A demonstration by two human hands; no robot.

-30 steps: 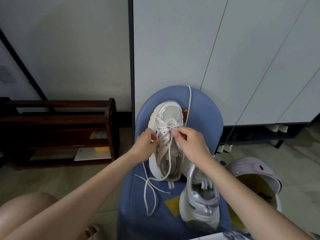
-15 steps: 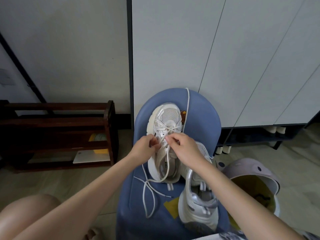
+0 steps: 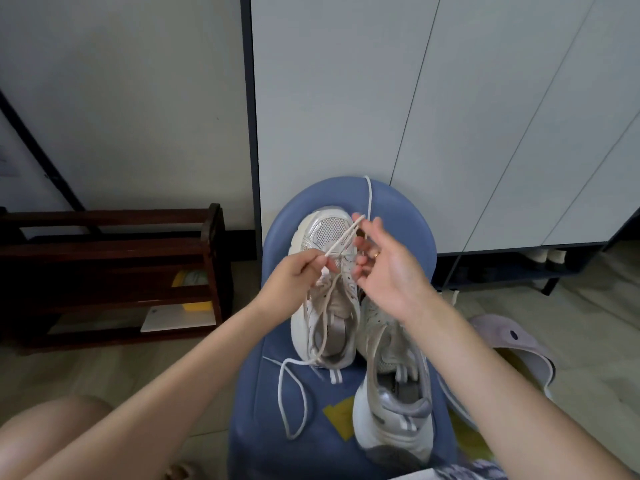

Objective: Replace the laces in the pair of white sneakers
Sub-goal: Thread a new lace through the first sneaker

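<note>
Two white mesh-toed sneakers lie on a padded blue stool (image 3: 408,216) that stands against a pale cabinet. The laced sneaker (image 3: 323,289) sits at the far left of the seat with its toe pointing away, and the second sneaker (image 3: 391,386), which shows no lace, lies nearer and to the right, just beside it. The left hand (image 3: 294,282) pinches a stretch of cream-white cord lace (image 3: 341,242) between thumb and fingertips above the eyelets near the toe. The right hand (image 3: 388,268) is raised with its palm turned toward the camera and fingers loosely spread; a strand of the lace rises to its fingertip, but whether it actually holds it cannot be told. Slack lace loops over the sneaker's collar and trails onto the seat at the near left. Judging by this, the step in hand is working the lace through the upper eyelets of the first sneaker. The next move probably calls for keeping the strand taut, finding the lace's free tip and guiding it to the next eyelet without twisting. A dark wooden rack (image 3: 114,271) stands at the left.
</note>
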